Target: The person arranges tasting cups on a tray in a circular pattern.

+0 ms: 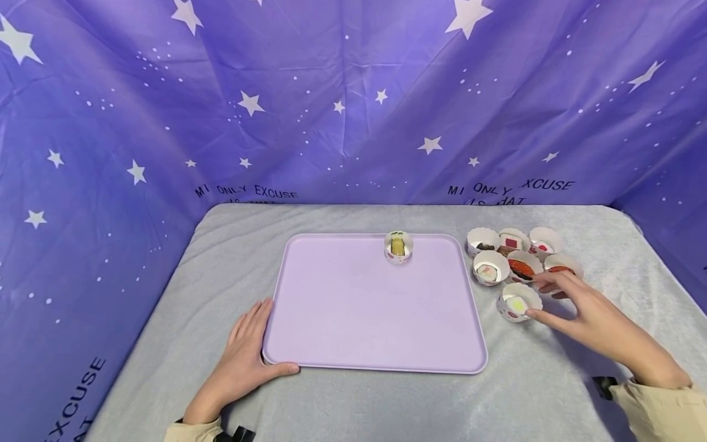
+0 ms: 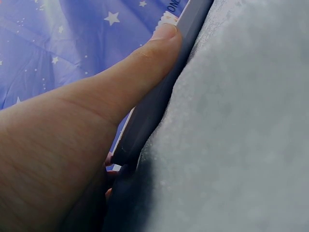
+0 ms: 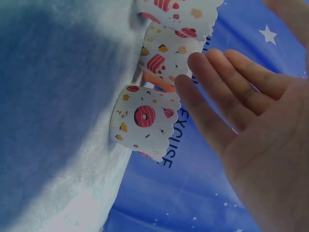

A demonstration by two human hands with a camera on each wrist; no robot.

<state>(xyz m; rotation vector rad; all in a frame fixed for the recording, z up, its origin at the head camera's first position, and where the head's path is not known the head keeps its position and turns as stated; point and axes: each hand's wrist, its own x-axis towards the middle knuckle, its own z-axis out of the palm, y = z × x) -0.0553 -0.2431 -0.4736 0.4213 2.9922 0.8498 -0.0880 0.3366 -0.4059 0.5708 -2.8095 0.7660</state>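
My left hand (image 1: 243, 350) rests at the near left corner of a lilac tray (image 1: 375, 307). Its fingers lie straight along the left rim and the thumb (image 2: 154, 48) lies along the front rim. Over on the right, my right hand (image 1: 596, 316) hovers with fingers spread at the nearest paper cup (image 1: 505, 310), thumb tip right by its rim. That white cup holds a white piece with a yellow-green centre. In the right wrist view the patterned cups (image 3: 142, 118) stand just beyond the extended fingertips. One paper cup (image 1: 399, 260) with a yellow-topped sushi piece stands on the tray's far edge.
Several other paper cups with toy-like sushi pieces cluster right of the tray, among them one with an orange-red piece (image 1: 521, 268) and one with a pale roll (image 1: 487, 273). A grey cloth (image 1: 353, 405) covers the table. Purple star-printed curtains (image 1: 309, 123) hang behind it.
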